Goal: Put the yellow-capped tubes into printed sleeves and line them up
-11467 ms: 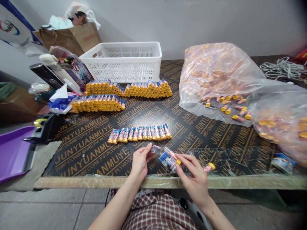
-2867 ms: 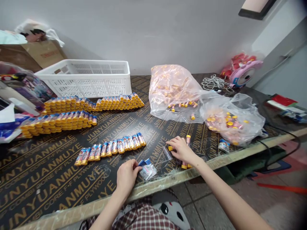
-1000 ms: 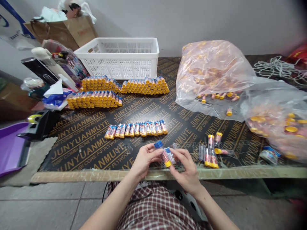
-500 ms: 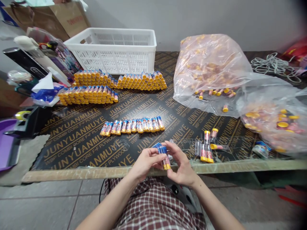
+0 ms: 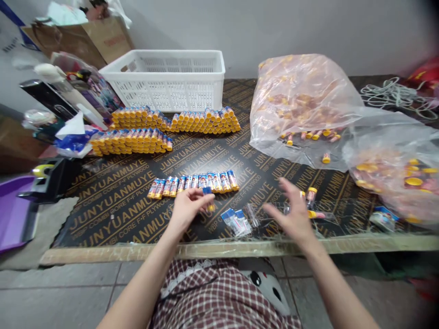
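My left hand (image 5: pixel 188 208) pinches a small yellow-capped tube (image 5: pixel 209 199) with a blue upper end, just in front of a row of labelled tubes (image 5: pixel 179 183). Those tubes lie side by side, blue at the top and yellow at the bottom. With fingers spread, my right hand (image 5: pixel 294 217) is over the board beside loose pink tubes with yellow caps (image 5: pixel 311 195), partly covering them. Between my hands lie several flat blue-and-clear plastic sleeves (image 5: pixel 236 222) and a clear plastic strip (image 5: pixel 253 214).
Stacked labelled tubes (image 5: pixel 132 141) sit before a white plastic basket (image 5: pixel 171 89). Large clear bags (image 5: pixel 302 91) of pink tubes fill the right side, near a coiled white cord (image 5: pixel 394 96). A purple dustpan (image 5: pixel 15 210) stands left. The table's front edge (image 5: pixel 219 250) is taped.
My hands have moved apart. The left carried the tube forward and left towards the row; the right let go and moved right to the loose tubes. The flat sleeves are now uncovered.
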The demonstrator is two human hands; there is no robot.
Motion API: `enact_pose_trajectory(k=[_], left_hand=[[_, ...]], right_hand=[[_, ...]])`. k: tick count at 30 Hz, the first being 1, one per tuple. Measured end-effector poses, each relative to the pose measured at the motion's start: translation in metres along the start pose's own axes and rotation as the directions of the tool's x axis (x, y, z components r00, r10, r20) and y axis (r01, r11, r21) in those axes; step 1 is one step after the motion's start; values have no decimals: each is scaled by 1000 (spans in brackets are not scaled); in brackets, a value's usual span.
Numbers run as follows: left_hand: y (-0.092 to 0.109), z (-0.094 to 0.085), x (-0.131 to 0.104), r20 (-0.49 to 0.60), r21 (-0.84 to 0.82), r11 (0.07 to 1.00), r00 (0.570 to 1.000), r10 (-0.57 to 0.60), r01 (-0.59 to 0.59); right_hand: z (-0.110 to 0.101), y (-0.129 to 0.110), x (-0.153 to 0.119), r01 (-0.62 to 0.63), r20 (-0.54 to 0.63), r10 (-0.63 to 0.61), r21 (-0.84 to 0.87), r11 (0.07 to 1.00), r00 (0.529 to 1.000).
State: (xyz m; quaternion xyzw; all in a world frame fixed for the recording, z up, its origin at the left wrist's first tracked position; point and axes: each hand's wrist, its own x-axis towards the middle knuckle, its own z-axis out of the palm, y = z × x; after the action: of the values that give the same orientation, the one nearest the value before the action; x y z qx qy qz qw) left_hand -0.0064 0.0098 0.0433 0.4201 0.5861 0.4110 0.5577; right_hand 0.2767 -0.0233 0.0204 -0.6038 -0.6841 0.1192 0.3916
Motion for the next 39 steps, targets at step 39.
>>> enact_pose_trajectory(k=[39], left_hand=[[-45, 47, -14, 153, 748, 605, 959, 239, -270]], right_hand=[[-15, -1, 19, -375, 59, 386, 417, 828, 920]])
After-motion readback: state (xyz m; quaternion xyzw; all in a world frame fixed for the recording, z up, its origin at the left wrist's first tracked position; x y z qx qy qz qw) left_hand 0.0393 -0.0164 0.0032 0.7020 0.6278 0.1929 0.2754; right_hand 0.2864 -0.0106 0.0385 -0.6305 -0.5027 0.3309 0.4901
